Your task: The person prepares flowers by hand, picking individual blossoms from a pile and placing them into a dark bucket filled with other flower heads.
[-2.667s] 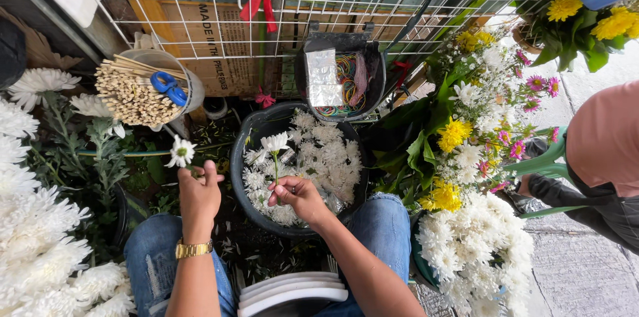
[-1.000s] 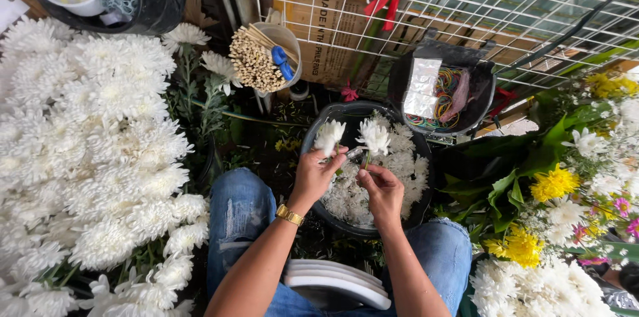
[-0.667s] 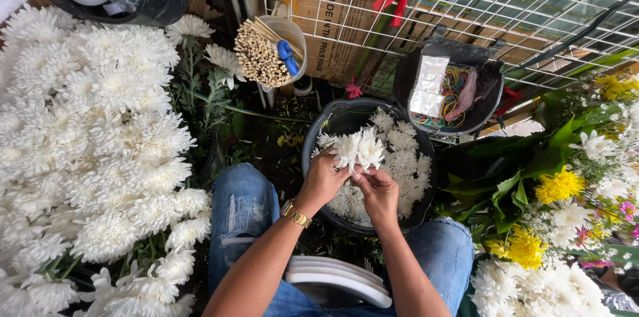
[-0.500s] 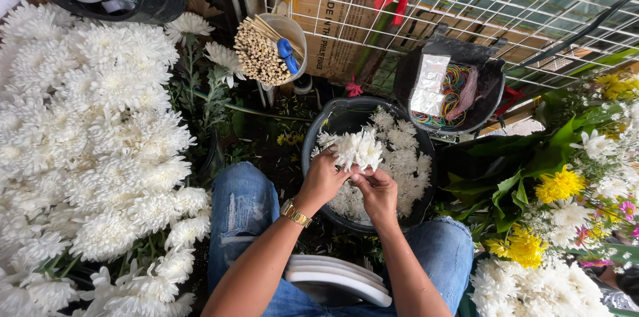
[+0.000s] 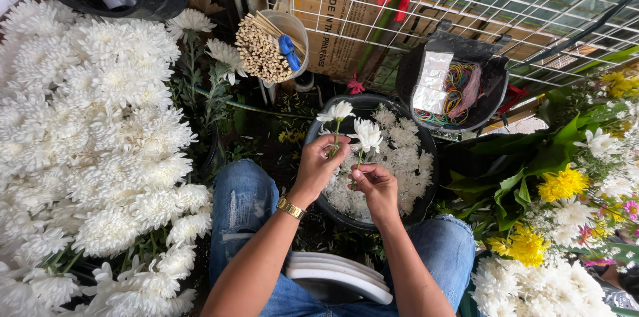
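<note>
a: what changed?
b: blooms were bunched together, now apart. left hand (image 5: 318,165) pinches one white flower (image 5: 337,112) stem, right hand (image 5: 374,182) pinches another bloom (image 5: 368,133), both over the black bucket (image 5: 426,184).

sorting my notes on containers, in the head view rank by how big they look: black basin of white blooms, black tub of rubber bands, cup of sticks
1. black basin of white blooms
2. black tub of rubber bands
3. cup of sticks

Cup and tub sit farther from the camera.
</note>
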